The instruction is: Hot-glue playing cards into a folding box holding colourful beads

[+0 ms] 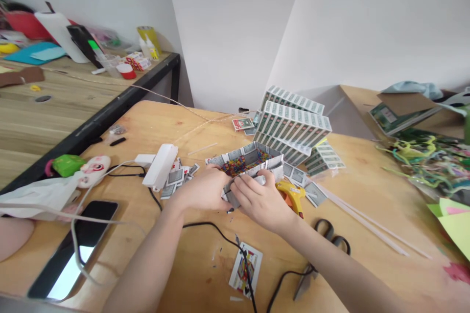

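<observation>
In the head view, an open-topped box (274, 164) is occupying the middle of the frame, its long, angular rim leaning slightly as the hands are steadying it. Its walls are showing overlapping playing cards, the outer faces carrying a fine grey-and-white print, while dense specks of red, yellow and blue are filling the interior with colour. The rim is looking thin and a little uneven, and the near wall is bending inward at its left part. Whether the base is touching the wooden surface (367, 176) cannot be told.

The left hand (205, 190) is gripping the box's left end, its fingers partly hidden beneath. The right hand (259, 200) is curling over the near wall, fingers bent and close together, pressing the card, with the thumb lying near the rim. Both bare forearms are reaching up from the bottom of the frame and converging on the box.

Just right of the right hand, a yellow plastic glue gun (298, 191) is lying on its side. Behind the box, neat rows of small, green-and-white card packs (293, 124) are standing in ridged stacks. Slim, translucent sticks (367, 221) are stretching across the right of the frame. At bottom centre, a glossy, colourful court card (239, 271) is lying under a black cable (216, 227), and metal scissors (304, 281) are resting near the right forearm.
</observation>
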